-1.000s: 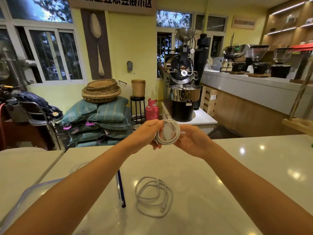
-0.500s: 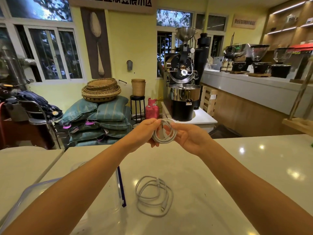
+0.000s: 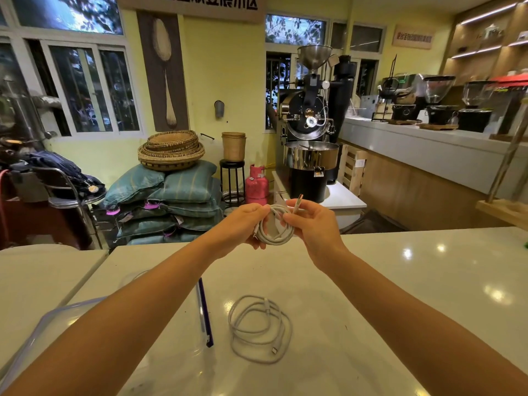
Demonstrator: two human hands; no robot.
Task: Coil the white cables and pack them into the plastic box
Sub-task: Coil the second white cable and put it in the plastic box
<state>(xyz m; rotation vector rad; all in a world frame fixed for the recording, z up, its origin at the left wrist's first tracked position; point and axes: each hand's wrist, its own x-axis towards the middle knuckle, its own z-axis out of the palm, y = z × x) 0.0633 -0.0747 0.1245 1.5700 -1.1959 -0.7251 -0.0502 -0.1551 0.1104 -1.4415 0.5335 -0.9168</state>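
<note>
A small coiled white cable is held up above the far side of the white table. My left hand pinches the coil's left side. My right hand grips its right side, and the cable's plug end sticks up between the fingers. A second white cable lies in loose loops on the table below my hands. The clear plastic box with a blue-edged rim stands at the lower left, mostly hidden under my left forearm.
A clear lid lies at the left table edge. Beyond the table stand a coffee roaster, a pink gas cylinder, stacked sacks with baskets, and a counter on the right.
The coil has become tighter and tilted. My right hand has shifted from cupping the coil to gripping its side, and the plug end now points up between its fingers.
</note>
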